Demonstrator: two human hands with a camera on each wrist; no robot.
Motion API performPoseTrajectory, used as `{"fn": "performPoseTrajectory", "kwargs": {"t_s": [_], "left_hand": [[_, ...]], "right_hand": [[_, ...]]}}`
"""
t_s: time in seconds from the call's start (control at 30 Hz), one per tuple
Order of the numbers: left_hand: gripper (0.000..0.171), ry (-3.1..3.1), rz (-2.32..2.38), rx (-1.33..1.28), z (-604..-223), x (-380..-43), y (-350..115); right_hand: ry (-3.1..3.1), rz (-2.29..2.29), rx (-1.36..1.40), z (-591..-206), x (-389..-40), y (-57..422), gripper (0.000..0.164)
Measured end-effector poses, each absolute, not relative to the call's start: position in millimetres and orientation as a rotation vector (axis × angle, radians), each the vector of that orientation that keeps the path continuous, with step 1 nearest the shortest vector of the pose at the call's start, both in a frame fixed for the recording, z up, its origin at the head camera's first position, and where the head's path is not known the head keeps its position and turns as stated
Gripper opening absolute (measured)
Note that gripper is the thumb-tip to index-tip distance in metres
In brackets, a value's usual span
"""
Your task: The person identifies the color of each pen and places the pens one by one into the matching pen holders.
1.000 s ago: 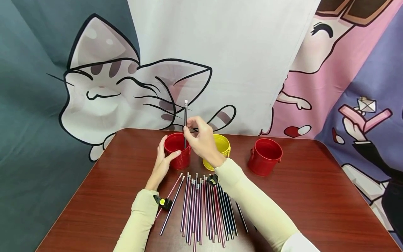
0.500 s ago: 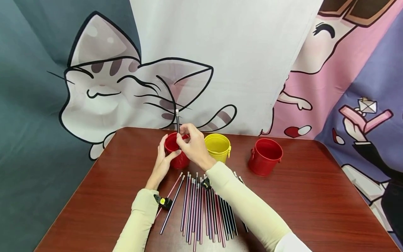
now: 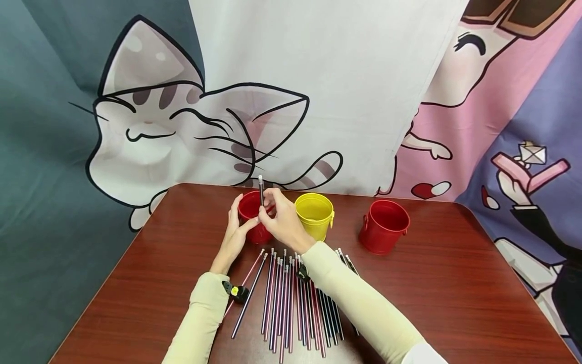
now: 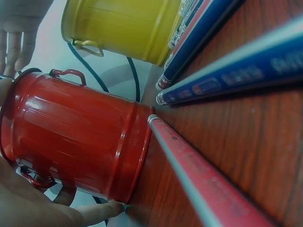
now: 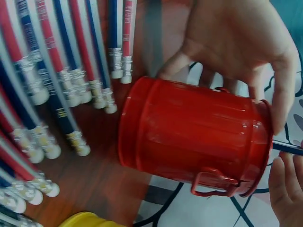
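Observation:
My left hand (image 3: pixel 232 240) grips the side of the left red bucket (image 3: pixel 260 235), with the thumb across its near side and rim. Between the thumb and fingers of my right hand (image 3: pixel 285 221) is a dark pencil (image 3: pixel 261 187), upright over that bucket with its white eraser end on top. The pencil's lower end is hidden by the right hand and the bucket. In the right wrist view the red bucket (image 5: pixel 194 132) stands on the table, and the fingers of the left hand (image 5: pixel 236 42) lie around its far side.
A yellow bucket (image 3: pixel 313 215) stands just right of the held one. Farther right is another red bucket (image 3: pixel 383 228). Several pink and dark pencils (image 3: pixel 284 303) lie side by side on the brown table (image 3: pixel 150 283), erasers toward the buckets. A cartoon-printed cloth (image 3: pixel 354 91) hangs behind.
My right hand has moved left and down, bringing the pencil lower into the left red bucket. More of the yellow bucket now shows. My left hand stays on the red bucket.

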State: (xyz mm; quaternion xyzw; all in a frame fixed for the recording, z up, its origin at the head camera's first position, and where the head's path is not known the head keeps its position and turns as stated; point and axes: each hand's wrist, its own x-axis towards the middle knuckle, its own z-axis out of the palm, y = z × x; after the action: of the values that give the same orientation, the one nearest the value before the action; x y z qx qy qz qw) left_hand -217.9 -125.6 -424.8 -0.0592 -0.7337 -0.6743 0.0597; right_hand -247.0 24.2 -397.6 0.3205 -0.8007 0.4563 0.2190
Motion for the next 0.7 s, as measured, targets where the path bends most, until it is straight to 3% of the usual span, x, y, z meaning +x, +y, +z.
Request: {"fn": "performPoseTrajectory", "kwargs": {"t_s": [0.5,0.7], "left_hand": [[0.07,-2.179,-2.055,-0.217,-427.6,-216.7,-125.1],[0.069,-2.182,-2.052,-0.22,-426.3,-216.5,-124.9]], "right_hand": [[-2.386,1.045,0.806,-410.6,-242.3,26.6,0.012],[-2.44,1.024,0.814,-409.4,-241.0,27.1,0.017]]}}
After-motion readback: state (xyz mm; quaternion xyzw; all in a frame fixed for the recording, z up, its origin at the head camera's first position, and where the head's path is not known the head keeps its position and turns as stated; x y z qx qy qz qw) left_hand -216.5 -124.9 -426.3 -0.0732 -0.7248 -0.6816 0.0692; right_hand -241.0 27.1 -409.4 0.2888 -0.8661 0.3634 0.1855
